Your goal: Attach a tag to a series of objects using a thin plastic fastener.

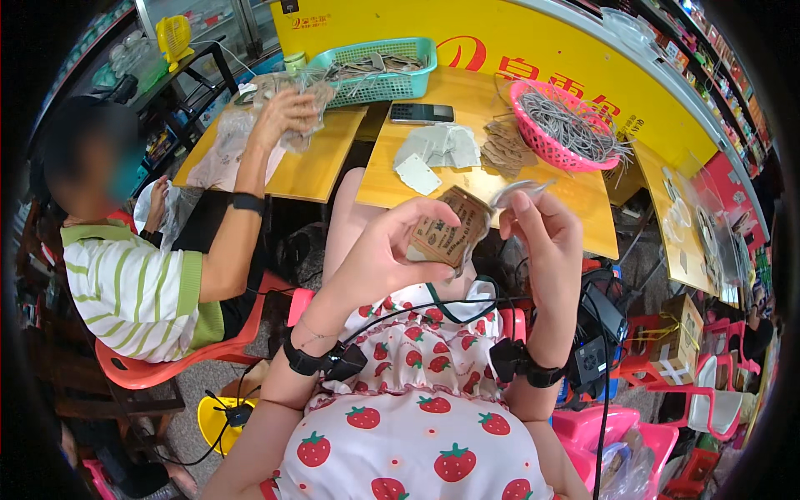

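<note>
My left hand (392,246) pinches a brown printed card (444,239) between thumb and fingers, over my lap at the table's near edge. Clear, shiny film seems to run along the card's right side. Just right of it, my right hand (542,229) is closed, thumb against index finger, on a thin pale grey cord (518,190) that bends in a loop. Beyond my hands lie white cards (440,148) and a pile of brown cards (506,148). A pink basket (575,163) heaped with grey cords (575,121) stands behind them to the right.
A dark phone (422,113) lies behind the white cards. At the back, a teal basket (408,88) holds dark pieces and cords. To my left a seated person (142,283) handles clear plastic bags (312,112) on the table. A black cable (602,375) hangs beside my right arm.
</note>
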`<state>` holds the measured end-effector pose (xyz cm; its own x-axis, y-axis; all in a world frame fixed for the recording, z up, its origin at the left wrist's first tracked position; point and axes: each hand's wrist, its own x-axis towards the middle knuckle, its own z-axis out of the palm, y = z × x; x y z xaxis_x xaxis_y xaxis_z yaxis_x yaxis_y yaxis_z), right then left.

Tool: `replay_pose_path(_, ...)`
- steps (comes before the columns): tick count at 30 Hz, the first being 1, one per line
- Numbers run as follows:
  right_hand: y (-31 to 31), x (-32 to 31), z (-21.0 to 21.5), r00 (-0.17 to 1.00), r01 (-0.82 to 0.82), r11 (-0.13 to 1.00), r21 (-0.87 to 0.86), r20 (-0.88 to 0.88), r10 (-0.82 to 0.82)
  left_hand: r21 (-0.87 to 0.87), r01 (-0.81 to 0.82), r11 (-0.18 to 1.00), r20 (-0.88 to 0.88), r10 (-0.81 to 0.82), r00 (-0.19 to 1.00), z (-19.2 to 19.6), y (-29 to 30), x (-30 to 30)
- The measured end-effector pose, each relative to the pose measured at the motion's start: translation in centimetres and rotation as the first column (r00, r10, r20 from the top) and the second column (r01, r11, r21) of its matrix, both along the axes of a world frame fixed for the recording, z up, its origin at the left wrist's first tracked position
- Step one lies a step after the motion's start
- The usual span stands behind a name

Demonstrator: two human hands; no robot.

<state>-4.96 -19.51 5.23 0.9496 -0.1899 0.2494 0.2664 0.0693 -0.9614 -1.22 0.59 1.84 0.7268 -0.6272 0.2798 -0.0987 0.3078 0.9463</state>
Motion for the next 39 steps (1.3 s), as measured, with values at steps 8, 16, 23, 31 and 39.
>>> replay_pose_path(8,0.6,-1.2,0.6,0.959,-0.272,0.938,-0.214,0.015,0.282,-0.239,-0.021,0.971,-0.111,-0.005,0.994,-0.1,0.3,0.2)
replay_pose_path(16,1.9,-1.0,0.0,0.952,-0.187,0.961,-0.204,0.205,0.229,-0.354,-0.011,0.935,-0.173,-0.054,0.983,-0.3,0.1,0.0)
replay_pose_path(23,3.5,-1.0,0.1,0.926,0.198,0.933,-0.302,0.370,-0.077,-0.271,-0.023,0.962,-0.088,-0.001,0.996,-0.1,-0.1,-0.1)
replay_pose_path(31,3.7,-0.3,-0.6,0.967,0.157,0.976,-0.150,0.223,-0.121,-0.093,-0.156,0.983,0.100,0.165,0.981,0.2,-0.3,-0.2)
replay_pose_path(39,4.5,0.0,-1.0,0.828,0.435,0.791,-0.431,0.537,-0.162,0.002,-0.294,0.956,0.062,0.293,0.954,1.2,-0.6,-1.1)
